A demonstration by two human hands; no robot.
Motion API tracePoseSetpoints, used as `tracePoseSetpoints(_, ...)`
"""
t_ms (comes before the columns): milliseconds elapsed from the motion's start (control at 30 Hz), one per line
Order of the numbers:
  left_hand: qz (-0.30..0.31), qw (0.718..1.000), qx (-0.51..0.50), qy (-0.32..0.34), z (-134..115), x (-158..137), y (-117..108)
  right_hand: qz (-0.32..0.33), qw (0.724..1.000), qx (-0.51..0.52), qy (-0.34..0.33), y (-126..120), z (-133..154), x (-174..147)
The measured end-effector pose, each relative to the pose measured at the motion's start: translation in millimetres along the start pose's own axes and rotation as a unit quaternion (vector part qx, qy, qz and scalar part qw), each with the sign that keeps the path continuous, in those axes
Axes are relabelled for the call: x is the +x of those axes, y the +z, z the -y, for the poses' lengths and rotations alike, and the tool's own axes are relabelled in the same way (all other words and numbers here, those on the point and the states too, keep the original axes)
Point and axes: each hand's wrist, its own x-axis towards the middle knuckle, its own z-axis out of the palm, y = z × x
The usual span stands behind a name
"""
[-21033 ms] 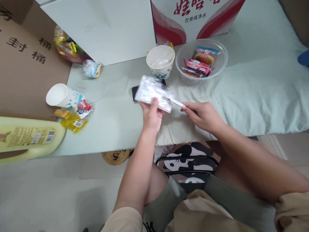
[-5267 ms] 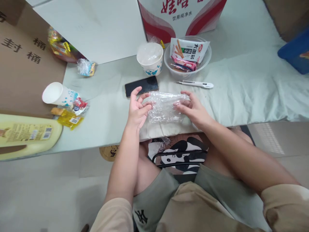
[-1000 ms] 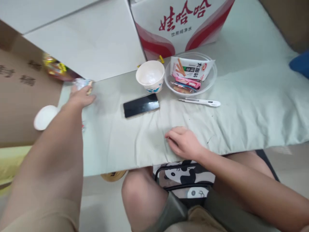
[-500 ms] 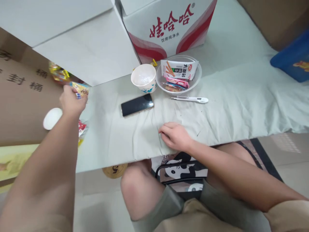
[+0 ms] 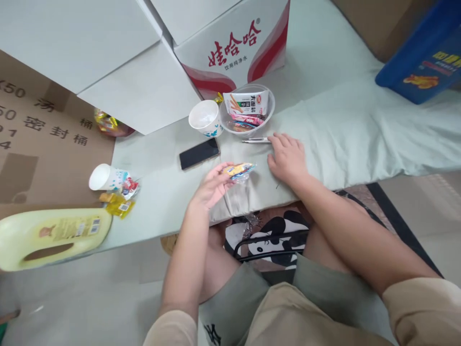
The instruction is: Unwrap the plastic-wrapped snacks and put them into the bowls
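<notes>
Toward the near edge of the surface [image 5: 158, 163]: left hand [image 5: 212, 186] grips a small packet [image 5: 238, 170], yellow and blue, thumb and fingers closed on it; clear film shows beneath.
Right hand [image 5: 288, 156]: palm down, fingers at the handle end of a utility knife [image 5: 255, 141]; whether they grip it, cannot tell.
Knife: lies flat, tip pointing left, just in front of the plastic bowl [image 5: 271, 113].
Bowl: clear; holds a white packet [image 5: 248, 103] uppermost, a pink one below it.
Paper cup [image 5: 206, 124]: upright, just left of bowl, something clear inside.
Phone [image 5: 199, 153]: screen dark, in front of cup.
Far left: second cup [image 5: 101, 178] on its side, yellow wrapper [image 5: 124, 207] beside it; pale yellow jug [image 5: 54, 235] lying nearer.
Behind bowl: red-and-white carton [image 5: 234, 53].
Far right: blue container [image 5: 418, 62], partly in view.
</notes>
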Motion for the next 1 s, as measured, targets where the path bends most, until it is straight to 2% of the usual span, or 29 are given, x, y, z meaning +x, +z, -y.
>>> tracePoseSetpoints(100, -0.002, 0.993, 0.106, 0.042, 12, 10, 5, 0.025, 0.999, -0.031, 0.020, -1, -6, 0)
tracePoseSetpoints(233, -0.103, 0.953, 0.239, 0.156, 27, 21, -4, 0.021, 0.999, -0.042, 0.019, 1, -6, 1)
tracePoseSetpoints(300, -0.154, 0.940, 0.222, 0.207, 33, 27, -9, 0.015, 0.999, -0.029, -0.001, 3, -5, 1)
tracePoseSetpoints(367, -0.176, 0.947, 0.141, 0.227, 36, 31, -14, 0.000, 1.000, 0.002, -0.022, 5, -3, 1)
tracePoseSetpoints(467, -0.175, 0.967, 0.005, 0.182, 34, 34, -22, -0.035, 0.996, 0.067, -0.041, 8, 3, -2)
tracePoseSetpoints(567, -0.176, 0.974, -0.059, 0.132, 30, 33, -34, -0.040, 0.989, 0.131, -0.052, 8, 12, -4)
tracePoseSetpoints(633, -0.166, 0.976, -0.047, 0.134, 31, 32, -41, -0.022, 0.984, 0.165, -0.061, 7, 17, -5)
tracePoseSetpoints(733, -0.162, 0.972, 0.026, 0.170, 33, 28, -45, 0.008, 0.979, 0.201, -0.047, 6, 23, -7)
tracePoseSetpoints(867, -0.193, 0.947, 0.107, 0.233, 37, 26, -42, 0.018, 0.975, 0.222, -0.022, 4, 28, -10)
tracePoseSetpoints(1000, -0.182, 0.923, 0.176, 0.291, 44, 29, -37, 0.006, 0.973, 0.226, -0.056, 3, 32, -12)
